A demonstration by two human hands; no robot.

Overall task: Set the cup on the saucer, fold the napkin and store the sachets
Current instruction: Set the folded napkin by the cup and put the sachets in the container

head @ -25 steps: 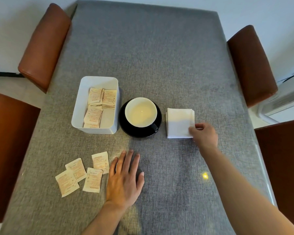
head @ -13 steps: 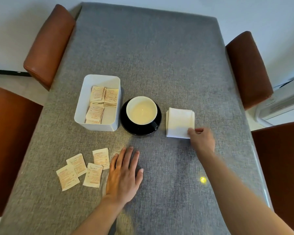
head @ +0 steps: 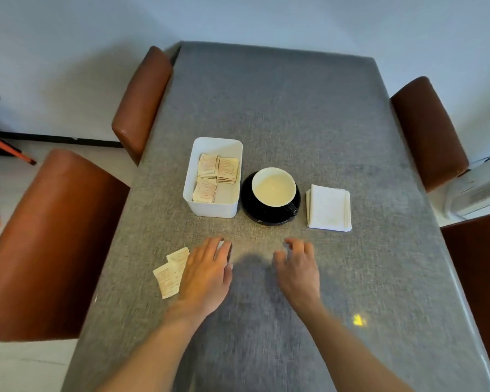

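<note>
A cup [head: 273, 186], white inside and dark outside, stands on a black saucer [head: 266, 216] mid-table. To its right lies a folded white napkin [head: 328, 207]. To its left a white box [head: 212, 205] holds several sachets [head: 218, 176]. More loose sachets [head: 170, 271] lie on the cloth near me, partly hidden under my left hand [head: 207, 274], which lies flat on them with fingers spread. My right hand [head: 297, 268] hovers over bare cloth in front of the saucer, fingers curled loosely and holding nothing.
The table [head: 280, 108] wears a grey cloth. Brown padded chairs stand at the far left [head: 142, 100], near left [head: 48, 244], far right [head: 427, 131] and near right [head: 478, 292]. A white appliance [head: 478, 193] sits on the floor at the right.
My right hand has let go of the napkin and pulled back toward me. My left hand has slid left onto the loose sachets. The view has tilted up.
</note>
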